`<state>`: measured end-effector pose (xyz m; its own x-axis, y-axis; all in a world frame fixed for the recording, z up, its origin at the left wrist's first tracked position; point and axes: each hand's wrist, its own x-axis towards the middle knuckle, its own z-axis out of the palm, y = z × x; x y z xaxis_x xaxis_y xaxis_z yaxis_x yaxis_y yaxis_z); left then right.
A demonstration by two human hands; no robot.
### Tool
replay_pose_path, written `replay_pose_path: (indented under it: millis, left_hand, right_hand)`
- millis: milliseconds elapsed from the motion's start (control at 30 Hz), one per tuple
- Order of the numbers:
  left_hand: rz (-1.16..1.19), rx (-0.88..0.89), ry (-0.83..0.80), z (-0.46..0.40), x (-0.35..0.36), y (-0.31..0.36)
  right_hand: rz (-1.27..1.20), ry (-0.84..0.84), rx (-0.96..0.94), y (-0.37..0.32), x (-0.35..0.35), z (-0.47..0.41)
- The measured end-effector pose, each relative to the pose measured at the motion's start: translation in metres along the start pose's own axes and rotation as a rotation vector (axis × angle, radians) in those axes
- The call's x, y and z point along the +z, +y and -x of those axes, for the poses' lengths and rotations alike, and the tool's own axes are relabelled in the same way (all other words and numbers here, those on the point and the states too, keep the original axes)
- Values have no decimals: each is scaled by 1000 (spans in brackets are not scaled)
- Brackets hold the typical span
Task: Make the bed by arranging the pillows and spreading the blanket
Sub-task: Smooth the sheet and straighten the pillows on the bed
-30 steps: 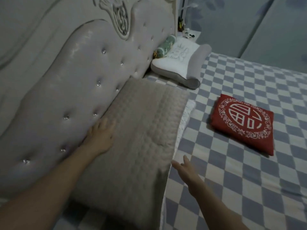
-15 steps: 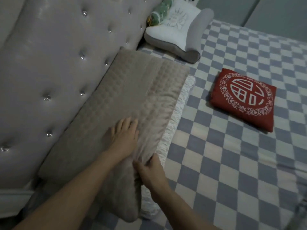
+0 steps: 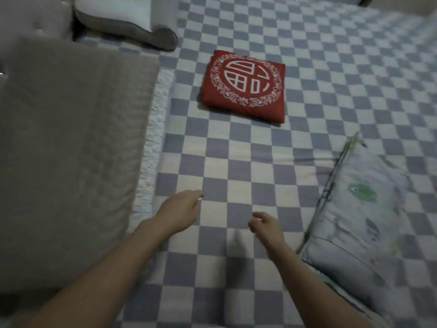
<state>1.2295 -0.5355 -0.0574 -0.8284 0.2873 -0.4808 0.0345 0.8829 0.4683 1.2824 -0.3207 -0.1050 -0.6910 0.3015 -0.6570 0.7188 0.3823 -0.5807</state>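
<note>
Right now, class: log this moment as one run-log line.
stage: pillows | left hand: empty, above sheet | right hand: empty, above sheet | beige pillow: at headboard | floral pillow: unplaced

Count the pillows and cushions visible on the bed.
3: a taupe pillow at left, a white-and-grey pillow top left, a red cushion at centre. Others may lie outside the view.

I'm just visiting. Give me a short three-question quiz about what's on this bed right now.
1. True or false: the left hand is gripping the beige pillow.
2. What colour is the square cushion lying on the checkered sheet?
3. Which lies nearest the right hand: A) grey-and-white pillow, B) pale floral bedding, C) red cushion?

Key: 1 false, both hands are empty; 2 red; 3 B.
</note>
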Motion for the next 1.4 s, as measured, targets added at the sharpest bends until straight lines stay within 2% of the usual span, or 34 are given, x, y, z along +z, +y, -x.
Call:
replay_pose_path:
  millis: [133, 267, 400, 467, 533, 600, 633, 700, 800, 933, 1033, 1100, 1167, 1300, 1333, 1400]
  left_hand:
    - [19, 53, -103, -14, 56, 89]
    - [46, 17, -121, -27, 120, 166]
    - [-25, -13, -218, -43, 190, 235]
    - [-233, 100, -184, -51, 217, 263]
    - [-445, 393, -89, -56, 236, 284]
    - [-519, 650, -45, -58, 263, 306]
    - [-545, 690, -84, -55, 274, 315]
    - [-569, 653, -159, -46, 291, 328]
    - [-648, 548, -204, -34, 306, 325]
    - [-664, 575, -42, -26, 315, 303]
    - [-476, 603, 181, -35, 301, 301]
    - [-115, 578, 390, -32, 278, 315]
    - [266, 410, 507, -22, 238, 331]
    - [985, 71, 743, -16, 152, 333]
    - [1077, -40, 790, -18, 137, 322]
    - [1116, -326, 782, -24, 124, 286]
  right_hand:
    - [-63, 158, 13, 52, -81, -17]
    - [-111, 321, 25, 111, -167, -12]
    - [-119, 411, 172, 186, -244, -10]
    - [-90, 403, 231, 220, -270, -14]
    - [-146, 376, 267, 248, -283, -21]
    - [-269, 289, 323, 268, -286, -31]
    - [-360, 251, 353, 274, -283, -35]
    - [-475, 237, 396, 285, -273, -43]
    - [-442, 239, 454, 287, -271, -47]
    - [-482, 35, 375, 263, -300, -38]
    - [-568, -48, 169, 208, -316, -24]
    - [-470, -23, -33, 163, -319, -14]
    - [-436, -59, -219, 116, -324, 2]
    - [-592, -320, -555, 35, -333, 34]
    - [-546, -329, -587, 25, -328, 35]
    - [-364, -221, -609, 24, -314, 23]
